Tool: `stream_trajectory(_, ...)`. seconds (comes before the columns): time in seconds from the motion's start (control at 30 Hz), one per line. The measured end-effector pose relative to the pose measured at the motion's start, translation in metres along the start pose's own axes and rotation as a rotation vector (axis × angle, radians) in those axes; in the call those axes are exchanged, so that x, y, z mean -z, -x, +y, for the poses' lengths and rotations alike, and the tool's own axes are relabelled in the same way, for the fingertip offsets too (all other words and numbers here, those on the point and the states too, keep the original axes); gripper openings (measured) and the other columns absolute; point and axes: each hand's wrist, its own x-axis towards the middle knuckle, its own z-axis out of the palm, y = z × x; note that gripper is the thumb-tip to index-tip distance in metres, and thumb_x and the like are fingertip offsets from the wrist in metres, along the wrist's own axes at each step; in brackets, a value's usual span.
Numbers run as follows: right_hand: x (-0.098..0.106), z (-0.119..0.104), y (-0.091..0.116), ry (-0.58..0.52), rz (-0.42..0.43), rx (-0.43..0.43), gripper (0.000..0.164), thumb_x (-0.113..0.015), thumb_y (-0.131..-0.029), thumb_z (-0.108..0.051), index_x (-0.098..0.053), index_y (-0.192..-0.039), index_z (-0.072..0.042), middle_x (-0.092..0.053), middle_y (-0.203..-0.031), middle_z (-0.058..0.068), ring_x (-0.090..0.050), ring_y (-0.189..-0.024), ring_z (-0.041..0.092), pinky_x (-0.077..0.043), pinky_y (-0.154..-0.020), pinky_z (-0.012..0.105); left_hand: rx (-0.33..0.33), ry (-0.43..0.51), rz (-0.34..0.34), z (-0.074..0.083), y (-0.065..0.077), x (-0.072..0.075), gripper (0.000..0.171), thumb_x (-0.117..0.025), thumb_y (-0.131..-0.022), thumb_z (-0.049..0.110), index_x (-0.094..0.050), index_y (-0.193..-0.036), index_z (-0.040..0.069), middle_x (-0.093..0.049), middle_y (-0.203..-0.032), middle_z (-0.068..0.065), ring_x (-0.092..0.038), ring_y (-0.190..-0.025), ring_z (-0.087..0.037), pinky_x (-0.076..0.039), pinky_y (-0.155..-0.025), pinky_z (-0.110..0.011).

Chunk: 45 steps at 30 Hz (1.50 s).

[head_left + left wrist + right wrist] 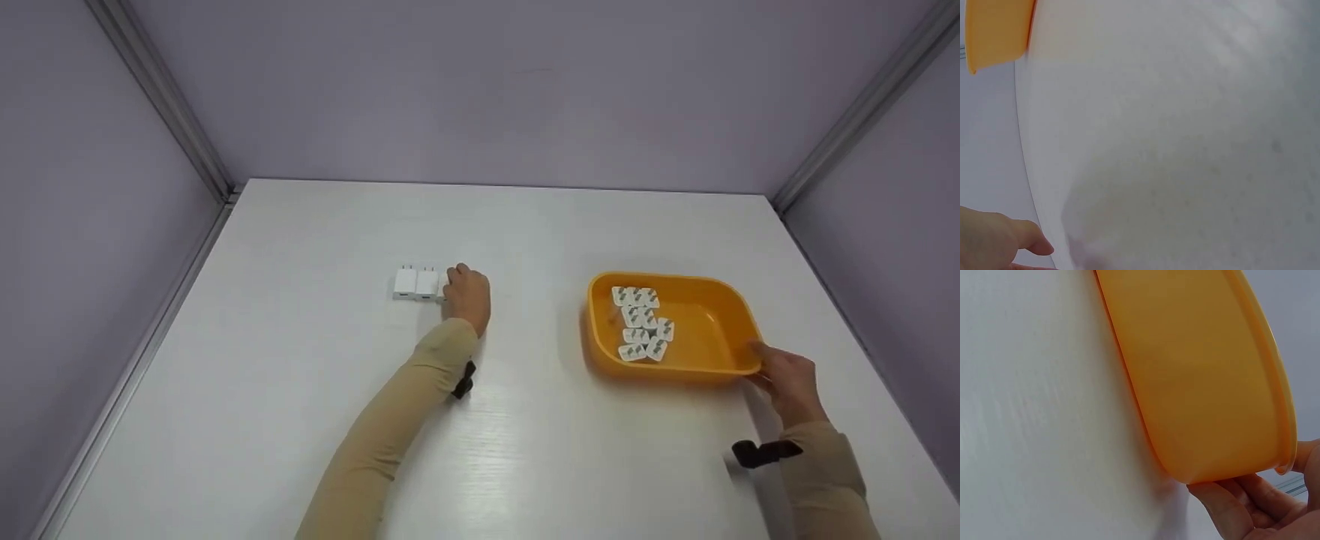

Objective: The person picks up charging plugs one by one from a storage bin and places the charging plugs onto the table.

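Observation:
My left hand (468,292) has its fingers curled round a white charger plug (443,288) at the right end of a short row; the hand hides most of that plug. Beside it lie two more white charger plugs, one in the middle (427,284) and one at the left (405,283), their prongs toward the back. At the right, my right hand (791,381) grips the near right corner of an orange plastic tray (705,322), thumb over the rim and fingers beneath, as the right wrist view shows. Several white plugs (637,319) with grey marks lie in the tray's left part.
A white table (525,450) carries everything. Pale panels (487,97) stand behind it and on both sides, with metal posts (169,97) at the corners. Each wrist wears a black camera mount (765,454).

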Motion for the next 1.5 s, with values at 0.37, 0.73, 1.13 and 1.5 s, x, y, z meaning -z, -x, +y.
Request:
stream_trajectory(0.37,0.0,0.003,0.0,0.033,0.017,0.028,0.073,-0.061,-0.093,-0.036,-0.032,-0.147,0.004,-0.057,-0.093,-0.014,-0.06,-0.08,-0.004,-0.056,-0.072,0.013,0.016,-0.08,0.103,0.002,-0.001,-0.004,0.022,-0.051,-0.098,0.01,-0.073,-0.095,0.009,-0.066,-0.093,-0.004,-0.06,-0.086,-0.013,-0.056,-0.063,-0.023)
stream_trajectory(0.73,-0.001,0.004,-0.001,0.092,0.044,-0.017,0.075,-0.057,-0.094,-0.04,-0.027,-0.149,0.001,-0.05,-0.112,-0.006,-0.054,-0.084,-0.003,-0.054,-0.069,0.01,-0.15,0.032,0.1,0.013,0.005,0.007,0.027,-0.064,-0.091,0.031,-0.07,-0.099,0.007,-0.07,-0.095,-0.005,-0.068,-0.089,-0.016,-0.058,-0.072,-0.028)
stream_trajectory(1.13,-0.002,0.003,0.0,0.049,0.039,-0.02,0.074,-0.058,-0.094,-0.037,-0.028,-0.149,0.001,-0.053,-0.098,-0.013,-0.055,-0.083,-0.003,-0.054,-0.07,0.011,-0.245,0.183,0.073,0.03,0.014,0.022,0.02,-0.061,-0.092,0.024,-0.069,-0.094,0.005,-0.07,-0.087,-0.006,-0.07,-0.08,-0.017,-0.059,-0.067,-0.027)
stream_trajectory(1.5,0.0,0.002,-0.001,-0.025,-0.006,0.035,0.074,-0.063,-0.092,-0.034,-0.031,-0.146,0.004,-0.057,-0.086,-0.018,-0.061,-0.078,-0.005,-0.056,-0.073,0.014,-0.333,0.243,0.138,0.045,0.024,0.033,0.018,-0.062,-0.091,0.021,-0.068,-0.09,0.005,-0.068,-0.082,-0.006,-0.068,-0.075,-0.017,-0.058,-0.063,-0.026)
